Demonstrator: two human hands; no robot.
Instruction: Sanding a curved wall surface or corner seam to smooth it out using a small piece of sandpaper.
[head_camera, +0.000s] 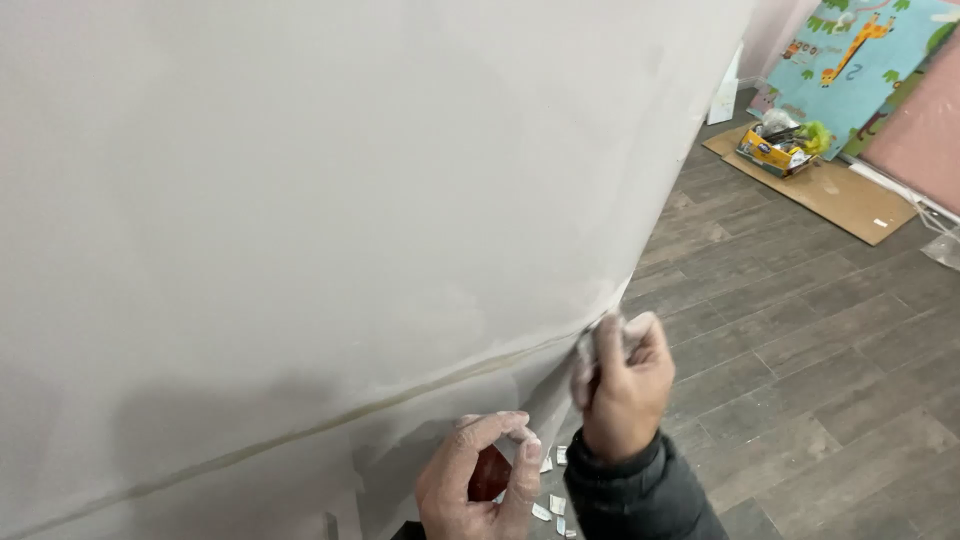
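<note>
A large pale grey wall (330, 200) fills most of the head view, with a faint yellowish seam (400, 395) running diagonally across its lower part. My right hand (625, 385) is closed around a whitish crumpled piece, perhaps cloth or sanding paper (592, 345), pressed against the wall's lower right corner edge. My left hand (480, 485) sits lower, fingers curled with fingertips pinched near the wall; whether it holds anything I cannot tell. A dark jacket sleeve (640, 495) covers my right wrist.
Dark wood-look plank floor (800, 340) stretches to the right. Small white scraps (555, 505) lie on it below my hands. Far right, a flat cardboard sheet (830, 190) carries a box of supplies (775, 150), beside a colourful animal-print play mat (860, 50) leaning upright.
</note>
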